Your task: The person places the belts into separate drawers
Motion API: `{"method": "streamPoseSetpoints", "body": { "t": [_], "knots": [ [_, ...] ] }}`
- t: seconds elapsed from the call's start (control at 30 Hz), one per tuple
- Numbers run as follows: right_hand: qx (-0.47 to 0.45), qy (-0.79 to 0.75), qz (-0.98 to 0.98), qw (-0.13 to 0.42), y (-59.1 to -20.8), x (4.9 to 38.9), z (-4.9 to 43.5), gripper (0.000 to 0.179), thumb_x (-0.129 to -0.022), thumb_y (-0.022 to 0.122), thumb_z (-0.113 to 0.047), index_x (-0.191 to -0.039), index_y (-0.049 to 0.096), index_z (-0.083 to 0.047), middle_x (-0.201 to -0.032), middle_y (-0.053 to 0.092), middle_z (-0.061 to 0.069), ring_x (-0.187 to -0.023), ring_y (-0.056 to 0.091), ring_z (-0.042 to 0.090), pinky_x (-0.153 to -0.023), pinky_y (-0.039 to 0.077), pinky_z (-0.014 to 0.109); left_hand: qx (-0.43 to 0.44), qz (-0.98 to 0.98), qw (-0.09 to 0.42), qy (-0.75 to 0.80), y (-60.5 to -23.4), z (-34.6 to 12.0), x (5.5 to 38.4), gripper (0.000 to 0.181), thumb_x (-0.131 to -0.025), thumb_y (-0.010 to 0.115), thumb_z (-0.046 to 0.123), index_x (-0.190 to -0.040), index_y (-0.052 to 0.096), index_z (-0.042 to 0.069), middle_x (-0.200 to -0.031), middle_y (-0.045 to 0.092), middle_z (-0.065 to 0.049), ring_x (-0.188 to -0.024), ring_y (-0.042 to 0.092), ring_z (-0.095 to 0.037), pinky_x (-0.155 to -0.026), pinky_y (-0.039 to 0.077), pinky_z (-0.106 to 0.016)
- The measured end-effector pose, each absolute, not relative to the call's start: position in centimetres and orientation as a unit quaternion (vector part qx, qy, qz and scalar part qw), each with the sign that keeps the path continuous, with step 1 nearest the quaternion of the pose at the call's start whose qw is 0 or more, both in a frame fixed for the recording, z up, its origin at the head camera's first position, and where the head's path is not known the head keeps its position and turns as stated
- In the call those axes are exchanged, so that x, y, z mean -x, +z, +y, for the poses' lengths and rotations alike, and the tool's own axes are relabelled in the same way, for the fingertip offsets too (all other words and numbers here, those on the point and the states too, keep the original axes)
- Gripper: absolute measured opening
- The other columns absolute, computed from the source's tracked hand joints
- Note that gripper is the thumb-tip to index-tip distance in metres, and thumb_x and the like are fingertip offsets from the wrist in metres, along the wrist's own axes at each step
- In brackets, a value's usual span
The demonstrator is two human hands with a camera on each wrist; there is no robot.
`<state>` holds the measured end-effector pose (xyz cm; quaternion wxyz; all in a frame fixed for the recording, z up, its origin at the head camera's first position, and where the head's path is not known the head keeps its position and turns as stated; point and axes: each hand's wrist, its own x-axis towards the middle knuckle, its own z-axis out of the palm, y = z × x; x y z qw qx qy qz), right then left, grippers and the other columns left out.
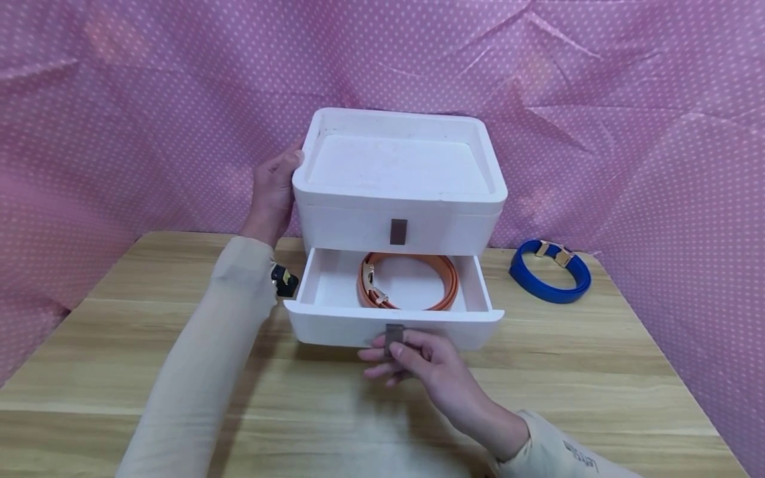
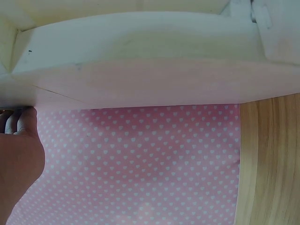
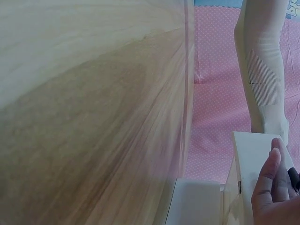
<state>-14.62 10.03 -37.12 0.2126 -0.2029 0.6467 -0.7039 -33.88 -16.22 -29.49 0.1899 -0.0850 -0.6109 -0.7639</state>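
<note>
A white two-drawer storage box (image 1: 352, 219) stands on the table with its lower drawer (image 1: 335, 325) pulled out. Inside that drawer lies a coiled orange-brown belt (image 1: 451, 282) with a metal buckle. My right hand (image 1: 439, 372) pinches the brown pull tab (image 1: 393, 337) on the drawer front between thumb and fingers. At the box's left side, my left hand (image 1: 275, 189) holds the upper edge, thumb at the rim; the left wrist view shows its bent fingers (image 2: 27, 121) against the box. The upper drawer, with its own brown tab (image 1: 398, 232), is closed.
To the right of the box, a coiled blue belt (image 1: 552, 292) with a gold buckle lies on the wooden table (image 1: 597, 372). A black item with gold metal (image 1: 285, 281) is partly hidden behind my left sleeve. Pink dotted cloth (image 1: 597, 99) hangs behind the table.
</note>
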Motion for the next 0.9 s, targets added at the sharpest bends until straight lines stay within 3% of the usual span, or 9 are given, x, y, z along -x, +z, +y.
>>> {"method": "streamPoseSetpoints", "body": {
  "t": [0.4,0.9],
  "knots": [
    [0.173,-0.723,0.644,0.183,-37.41,14.61,9.94,0.034,-0.104,0.048,-0.018,-0.125,0.057,0.007,-0.118,0.068,0.017,-0.102,0.067,0.034,-0.081,0.057,0.044,0.080,-0.602,0.192,-0.771,-29.29,-16.11,33.70,0.034,-0.094,0.060,0.021,-0.122,0.065,0.002,-0.138,0.057,0.000,-0.126,0.053,-0.018,-0.100,0.047,-0.029],
    [0.163,-0.724,0.644,0.186,-37.37,14.55,9.91,0.033,-0.104,0.048,-0.017,-0.126,0.057,0.006,-0.119,0.067,0.016,-0.102,0.067,0.034,-0.080,0.057,0.039,0.071,-0.612,0.192,-0.764,-29.42,-16.07,33.46,0.035,-0.095,0.060,0.023,-0.124,0.065,0.004,-0.137,0.058,0.001,-0.124,0.054,-0.018,-0.099,0.048,-0.029]
  ]
}}
